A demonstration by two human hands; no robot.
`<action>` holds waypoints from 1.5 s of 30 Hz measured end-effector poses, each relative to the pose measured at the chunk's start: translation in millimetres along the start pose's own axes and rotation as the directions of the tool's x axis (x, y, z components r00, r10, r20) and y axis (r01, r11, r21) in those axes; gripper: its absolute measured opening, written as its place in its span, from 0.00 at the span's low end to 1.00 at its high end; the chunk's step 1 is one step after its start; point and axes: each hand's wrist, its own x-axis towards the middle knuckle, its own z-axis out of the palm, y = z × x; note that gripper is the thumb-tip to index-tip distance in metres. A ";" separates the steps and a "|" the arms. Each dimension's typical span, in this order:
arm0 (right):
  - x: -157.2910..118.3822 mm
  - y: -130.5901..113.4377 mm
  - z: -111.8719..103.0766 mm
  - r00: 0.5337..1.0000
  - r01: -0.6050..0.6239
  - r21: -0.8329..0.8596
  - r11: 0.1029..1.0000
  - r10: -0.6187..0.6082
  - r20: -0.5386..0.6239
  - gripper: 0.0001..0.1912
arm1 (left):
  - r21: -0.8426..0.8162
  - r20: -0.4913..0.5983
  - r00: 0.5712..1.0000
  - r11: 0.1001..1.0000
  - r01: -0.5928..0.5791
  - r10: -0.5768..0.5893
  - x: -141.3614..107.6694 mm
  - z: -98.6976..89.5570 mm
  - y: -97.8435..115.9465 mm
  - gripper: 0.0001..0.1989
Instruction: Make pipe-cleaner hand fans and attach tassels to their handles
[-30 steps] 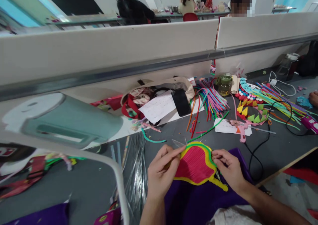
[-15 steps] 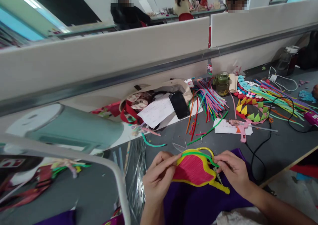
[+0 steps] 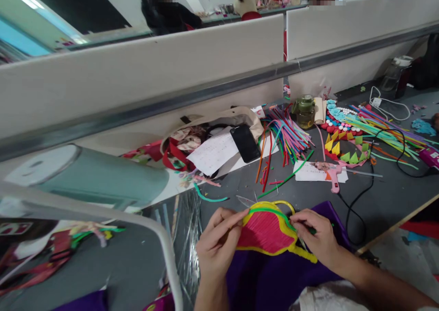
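Observation:
Between my hands is a flat craft piece (image 3: 265,234) with a dark pink middle and a thick fuzzy yellow border, its yellow tail pointing lower right. A green pipe cleaner (image 3: 265,209) lies along the inside of its upper border. My left hand (image 3: 221,240) is closed on the piece's left side, fingertips at the green strip's left end. With thumb and fingers pinched, my right hand (image 3: 315,235) holds the green pipe cleaner near its right end, against the upper right border. Behind the piece a yellow loop (image 3: 286,205) shows partly. Purple cloth (image 3: 270,279) lies underneath.
A pink glue gun (image 3: 332,174) rests on white paper, its cord running right. Bundled pipe cleaners (image 3: 291,135), a black phone (image 3: 245,144) and a green-lidded jar (image 3: 304,112) stand or lie behind. At left are a teal cylinder (image 3: 113,178) and a white curved bar (image 3: 164,247).
My right hand has moved slightly left, bringing the green pipe cleaner's right part down against the yellow border. My left hand keeps its hold. The view has tilted slightly.

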 end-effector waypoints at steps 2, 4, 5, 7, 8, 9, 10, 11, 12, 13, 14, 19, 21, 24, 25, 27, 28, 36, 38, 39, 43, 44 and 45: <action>-0.5 -1.5 0.6 1.000 -0.005 -0.030 1.000 0.005 -0.002 0.07 | 0.005 -0.004 1.000 1.000 0.014 -0.014 -0.6 0.0 -1.0 0.17; -0.8 -2.3 1.1 1.000 -0.008 -0.041 0.999 0.008 0.001 0.07 | 0.008 -0.010 1.000 1.000 0.028 -0.028 -1.2 0.2 -1.7 0.17; -0.8 -2.4 1.4 1.000 -0.008 -0.040 0.999 0.008 0.003 0.08 | 0.007 -0.012 1.000 1.000 0.028 -0.028 -1.5 0.3 -1.9 0.17; -0.7 -2.0 1.6 1.000 -0.007 -0.033 0.999 0.008 0.015 0.08 | 0.005 -0.011 1.000 1.000 0.024 -0.024 -1.8 0.6 -1.7 0.17; -0.5 -1.5 1.6 1.000 -0.007 -0.029 1.000 0.007 0.023 0.08 | 0.004 -0.009 1.000 1.000 0.022 -0.022 -1.7 0.8 -1.4 0.18; -0.2 -1.0 1.5 0.999 -0.007 -0.024 1.000 0.007 0.032 0.08 | 0.005 -0.007 1.000 1.000 0.023 -0.023 -1.6 1.0 -0.9 0.18; 0.0 -0.6 1.3 0.999 -0.006 -0.019 1.000 0.006 0.038 0.08 | 0.007 -0.007 1.000 1.000 0.026 -0.026 -1.4 1.2 -0.4 0.18; 0.4 -0.2 1.0 0.999 -0.002 -0.014 1.000 0.003 0.045 0.09 | 0.010 -0.007 0.999 0.999 0.032 -0.032 -1.1 1.4 0.0 0.18; 0.8 0.1 0.7 0.999 0.003 -0.009 1.000 -0.002 0.050 0.09 | 0.011 -0.007 0.999 0.999 0.034 -0.034 -0.8 1.5 0.5 0.18; 1.2 0.2 0.3 0.999 0.009 -0.002 1.000 -0.009 0.054 0.09 | 0.010 -0.008 0.999 0.999 0.035 -0.035 -0.5 1.6 0.9 0.18; 1.7 0.2 -0.1 0.998 0.014 0.006 1.000 -0.014 0.062 0.10 | 0.010 -0.009 0.999 0.999 0.037 -0.037 -0.2 1.7 1.2 0.18; 4.3 1.6 -1.8 0.991 0.009 0.042 0.999 -0.014 0.131 0.12 | 0.010 -0.021 0.998 0.998 0.059 -0.059 0.6 2.5 1.9 0.16; 5.2 3.4 -2.2 0.989 0.006 0.058 0.998 -0.014 0.149 0.12 | 0.013 -0.021 0.998 0.998 0.065 -0.064 0.3 2.7 1.8 0.15; 6.3 5.0 -3.2 0.985 -0.005 0.073 0.997 -0.008 0.174 0.12 | 0.014 -0.019 0.998 0.998 0.067 -0.067 -0.3 2.8 1.6 0.16; 6.5 4.9 -3.6 0.983 -0.015 0.073 0.997 0.001 0.184 0.13 | 0.013 -0.024 0.997 0.997 0.072 -0.071 -0.5 2.8 1.6 0.16; 6.3 3.9 -4.5 0.980 -0.039 0.067 0.997 0.025 0.198 0.13 | 0.011 -0.038 0.995 0.996 0.092 -0.091 -0.9 2.7 1.7 0.15; 5.8 3.3 -4.8 0.979 -0.049 0.061 0.997 0.036 0.201 0.14 | 0.009 -0.047 0.994 0.995 0.103 -0.102 -1.0 2.6 1.7 0.14; 0.0 4.9 -4.3 0.984 -0.005 0.058 0.998 -0.005 0.180 0.13 | 0.007 -0.056 0.991 0.993 0.119 -0.118 -3.3 2.1 1.7 0.15; 0.7 5.1 -4.5 0.982 0.003 0.058 0.998 -0.014 0.188 0.13 | 0.005 -0.061 0.989 0.991 0.136 -0.136 -3.5 2.1 2.2 0.14; 1.3 4.9 -4.7 0.981 0.009 0.058 0.998 -0.020 0.192 0.13 | 0.004 -0.060 0.988 0.990 0.142 -0.141 -3.4 2.1 2.3 0.14; 3.7 4.2 -5.5 0.978 0.043 0.054 0.998 -0.053 0.201 0.13 | -0.004 -0.052 0.989 0.991 0.137 -0.137 -2.9 2.2 1.2 0.13; 4.1 4.2 -5.7 0.977 0.048 0.051 0.998 -0.058 0.203 0.13 | -0.006 -0.052 0.990 0.991 0.135 -0.135 -3.1 2.2 0.3 0.13; 4.2 4.3 -5.8 0.977 0.051 0.047 0.998 -0.060 0.206 0.13 | -0.007 -0.053 0.990 0.991 0.132 -0.133 -3.5 2.1 -0.7 0.13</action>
